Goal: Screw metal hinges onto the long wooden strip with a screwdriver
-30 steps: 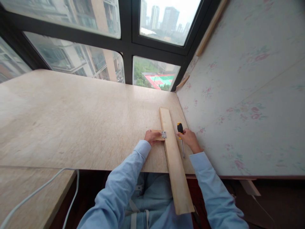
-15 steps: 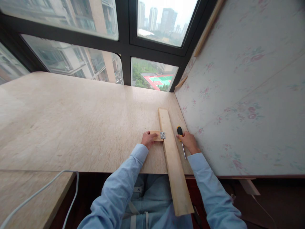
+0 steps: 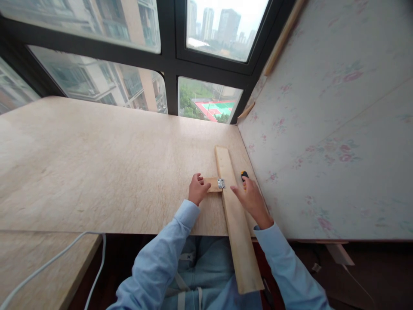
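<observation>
A long pale wooden plank [image 3: 238, 241] lies lengthwise over the sill, its near end jutting past the front edge. Joined to its left side by a small metal hinge [image 3: 221, 183] is a short wooden piece [image 3: 213, 182]. My left hand [image 3: 197, 189] is at the free end of that piece, thumb and fingers apart. On the plank's right, a screwdriver [image 3: 244, 174] with a black and yellow handle lies on the sill, its shaft hidden behind my right hand [image 3: 254, 200]. That hand is open, its thumb stretched out over the plank and its fingers beside the handle.
The stone-look sill [image 3: 106, 168] runs left along dark-framed windows [image 3: 171, 69]. A flower-papered wall [image 3: 322, 129] bounds it closely on the right. At lower left, a white cable [image 3: 61, 252] loops over a lower ledge [image 3: 41, 275].
My right hand has let go of the screwdriver and moved left, its thumb now over the plank. My left hand has loosened from the short wooden piece and shifted slightly left.
</observation>
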Available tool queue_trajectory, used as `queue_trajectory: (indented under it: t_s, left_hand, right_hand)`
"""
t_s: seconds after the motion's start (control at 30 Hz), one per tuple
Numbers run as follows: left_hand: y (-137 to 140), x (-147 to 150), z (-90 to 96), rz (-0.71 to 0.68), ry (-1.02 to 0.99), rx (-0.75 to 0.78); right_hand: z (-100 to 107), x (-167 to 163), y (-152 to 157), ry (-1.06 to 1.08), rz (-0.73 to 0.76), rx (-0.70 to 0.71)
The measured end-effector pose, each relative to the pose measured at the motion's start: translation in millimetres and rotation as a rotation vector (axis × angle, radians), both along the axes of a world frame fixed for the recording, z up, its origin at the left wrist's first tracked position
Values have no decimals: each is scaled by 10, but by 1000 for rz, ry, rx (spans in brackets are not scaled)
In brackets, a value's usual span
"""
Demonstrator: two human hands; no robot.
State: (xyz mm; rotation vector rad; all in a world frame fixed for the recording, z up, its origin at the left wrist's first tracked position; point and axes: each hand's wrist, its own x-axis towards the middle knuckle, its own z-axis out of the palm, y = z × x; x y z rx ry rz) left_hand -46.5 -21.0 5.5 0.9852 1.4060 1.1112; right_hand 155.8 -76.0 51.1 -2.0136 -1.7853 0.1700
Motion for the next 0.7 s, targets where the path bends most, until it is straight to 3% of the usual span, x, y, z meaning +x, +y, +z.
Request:
queue_trajectory:
  t_s: [0.13, 0.2, 0.3, 0.5, 0.7]
  left_hand:
    - [-85, 17, -29, -164, 302, 228]
    - [-118, 15, -30, -258, 449, 345]
    - [-115, -11, -16, -382, 588, 404]
    - [30, -97, 26, -475, 646, 415]
    - [247, -42, 34, -500, 621, 409]
  right_hand:
    - [-238, -200, -149, 71, 148, -67]
    - [-384, -230, -183, 91, 126, -112]
    - [-553, -244, -207, 132, 78, -83]
    - [-648, -327, -214, 169, 34, 83]
    - [-582, -299, -70, 175, 16, 123]
